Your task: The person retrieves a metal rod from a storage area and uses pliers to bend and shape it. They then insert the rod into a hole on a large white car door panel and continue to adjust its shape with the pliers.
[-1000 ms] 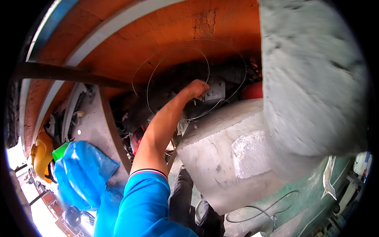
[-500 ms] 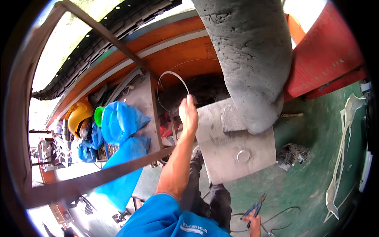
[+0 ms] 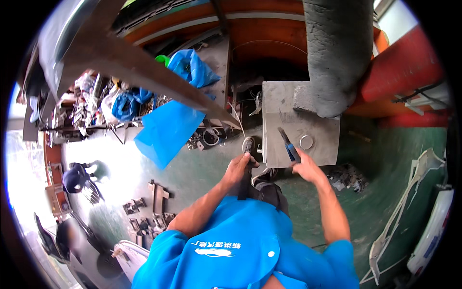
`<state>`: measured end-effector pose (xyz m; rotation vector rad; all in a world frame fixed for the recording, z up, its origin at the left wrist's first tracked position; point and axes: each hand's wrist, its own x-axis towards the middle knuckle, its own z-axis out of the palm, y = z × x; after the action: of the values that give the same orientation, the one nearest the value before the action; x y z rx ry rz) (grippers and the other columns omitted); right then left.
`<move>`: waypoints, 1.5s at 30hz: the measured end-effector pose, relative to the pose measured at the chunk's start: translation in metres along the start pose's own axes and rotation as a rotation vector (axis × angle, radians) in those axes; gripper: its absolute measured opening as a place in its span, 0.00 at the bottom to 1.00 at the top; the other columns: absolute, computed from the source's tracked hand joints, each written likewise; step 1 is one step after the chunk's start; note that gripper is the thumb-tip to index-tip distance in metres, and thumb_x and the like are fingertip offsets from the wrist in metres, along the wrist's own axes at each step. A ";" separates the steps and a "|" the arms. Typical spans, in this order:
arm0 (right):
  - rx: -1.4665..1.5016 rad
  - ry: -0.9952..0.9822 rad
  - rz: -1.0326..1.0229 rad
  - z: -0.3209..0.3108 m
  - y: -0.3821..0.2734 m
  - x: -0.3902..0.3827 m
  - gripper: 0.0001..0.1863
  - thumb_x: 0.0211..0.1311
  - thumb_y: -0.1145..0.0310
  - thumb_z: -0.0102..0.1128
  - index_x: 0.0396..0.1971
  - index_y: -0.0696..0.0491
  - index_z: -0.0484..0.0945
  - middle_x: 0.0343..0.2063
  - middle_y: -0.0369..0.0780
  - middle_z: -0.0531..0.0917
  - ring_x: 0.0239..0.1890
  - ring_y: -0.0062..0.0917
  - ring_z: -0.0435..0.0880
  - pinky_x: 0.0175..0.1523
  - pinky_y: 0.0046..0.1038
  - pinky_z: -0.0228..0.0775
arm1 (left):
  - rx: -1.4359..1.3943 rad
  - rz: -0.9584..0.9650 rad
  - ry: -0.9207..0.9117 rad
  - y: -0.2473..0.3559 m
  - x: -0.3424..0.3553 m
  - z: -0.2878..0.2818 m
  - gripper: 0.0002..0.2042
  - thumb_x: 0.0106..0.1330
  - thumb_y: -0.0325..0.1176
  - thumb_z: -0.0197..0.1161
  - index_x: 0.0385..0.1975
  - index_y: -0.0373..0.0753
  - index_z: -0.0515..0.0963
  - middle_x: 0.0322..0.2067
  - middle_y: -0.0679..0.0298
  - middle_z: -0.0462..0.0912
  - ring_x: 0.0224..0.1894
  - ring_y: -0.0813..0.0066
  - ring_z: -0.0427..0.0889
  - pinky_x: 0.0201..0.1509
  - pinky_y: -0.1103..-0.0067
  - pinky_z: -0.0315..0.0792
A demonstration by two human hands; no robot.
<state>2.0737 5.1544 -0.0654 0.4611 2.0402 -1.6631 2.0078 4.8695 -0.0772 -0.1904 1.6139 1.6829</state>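
1. The left hand (image 3: 239, 166) is closed, its thumb and fingers pinching a thin, pale wire (image 3: 241, 124). It stands in front of the person's body, left of the box (image 3: 276, 153).
2. The wire runs from those fingers toward the far side, leaning slightly left. It passes just beside a shoe (image 3: 249, 144) and the near end of a brown bar (image 3: 144, 72), which slants in from the far left; whether wire and bar touch, I cannot tell.
3. The right hand (image 3: 307, 167) is wrapped around the blue handles of pliers (image 3: 289, 148), at the near edge of the box. The tool points to the far side and a little left; how wide its jaws stand, I cannot tell.
4. The two hands are apart, the wire at the left and the pliers at the right.
5. On the grey box top lie a round ring (image 3: 306, 142), just right of the pliers, and farther off a pale block (image 3: 303, 98) beside the thick grey column (image 3: 339, 53).
6. Left of the wire hangs a blue sheet (image 3: 168, 132), with a blue bag (image 3: 192, 70) farther off.
7. Scrap (image 3: 347, 178) lies on the green floor (image 3: 385, 164), right of the right hand.
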 end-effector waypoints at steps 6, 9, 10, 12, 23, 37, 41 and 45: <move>-0.394 -0.295 0.105 -0.006 -0.074 0.065 0.38 0.49 0.77 0.52 0.66 0.56 0.64 0.36 0.45 0.82 0.29 0.26 0.82 0.38 0.30 0.77 | 0.408 0.083 0.142 -0.011 -0.001 -0.003 0.28 0.75 0.55 0.47 0.33 0.32 0.79 0.25 0.51 0.80 0.33 0.60 0.82 0.40 0.66 0.72; -0.501 -0.417 0.147 0.000 -0.095 0.086 0.39 0.47 0.78 0.52 0.67 0.56 0.63 0.38 0.46 0.82 0.30 0.26 0.83 0.37 0.28 0.78 | 0.436 0.139 0.171 -0.015 -0.005 -0.001 0.27 0.74 0.55 0.47 0.34 0.33 0.80 0.28 0.47 0.81 0.34 0.50 0.82 0.41 0.63 0.72; -0.532 -0.459 0.168 0.000 -0.100 0.091 0.39 0.47 0.79 0.52 0.67 0.56 0.63 0.38 0.46 0.82 0.30 0.25 0.83 0.37 0.28 0.78 | 0.426 0.184 0.161 -0.018 -0.005 -0.002 0.27 0.74 0.55 0.46 0.35 0.34 0.81 0.30 0.44 0.82 0.36 0.43 0.80 0.42 0.60 0.72; -0.541 -0.533 0.207 0.001 -0.105 0.107 0.40 0.46 0.79 0.52 0.67 0.57 0.62 0.38 0.46 0.82 0.30 0.25 0.82 0.37 0.28 0.78 | 0.490 0.170 0.148 -0.019 -0.008 -0.007 0.26 0.75 0.53 0.45 0.32 0.34 0.79 0.29 0.49 0.82 0.36 0.48 0.80 0.43 0.62 0.72; -0.808 -0.774 0.329 0.014 -0.157 0.160 0.40 0.44 0.80 0.54 0.65 0.56 0.63 0.44 0.51 0.85 0.37 0.23 0.84 0.35 0.25 0.75 | 0.629 0.164 0.080 -0.046 -0.009 -0.024 0.27 0.74 0.57 0.44 0.36 0.40 0.82 0.34 0.49 0.84 0.42 0.47 0.82 0.47 0.60 0.75; -1.181 -0.901 0.299 0.026 -0.180 0.205 0.24 0.44 0.65 0.72 0.43 0.58 0.78 0.29 0.38 0.83 0.33 0.24 0.81 0.41 0.27 0.72 | 0.671 0.099 0.055 -0.045 -0.019 -0.048 0.25 0.74 0.57 0.47 0.36 0.40 0.82 0.35 0.51 0.84 0.42 0.50 0.82 0.45 0.63 0.75; -1.072 -0.944 0.293 0.022 -0.160 0.214 0.25 0.43 0.64 0.75 0.43 0.57 0.80 0.32 0.38 0.84 0.37 0.25 0.81 0.47 0.26 0.71 | 0.670 0.185 0.129 -0.064 -0.017 -0.059 0.25 0.73 0.56 0.50 0.34 0.39 0.82 0.33 0.51 0.84 0.39 0.49 0.82 0.43 0.62 0.75; -0.567 -1.039 0.428 0.011 -0.123 0.214 0.28 0.47 0.67 0.72 0.50 0.60 0.76 0.38 0.40 0.83 0.41 0.27 0.81 0.49 0.28 0.72 | 0.708 0.236 0.172 -0.054 -0.022 -0.070 0.25 0.71 0.58 0.51 0.33 0.40 0.82 0.33 0.51 0.84 0.39 0.49 0.83 0.43 0.60 0.75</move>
<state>1.8312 5.1111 -0.0829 -0.1580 1.3605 -0.7257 2.0281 4.7913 -0.1194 0.2246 2.3293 1.1755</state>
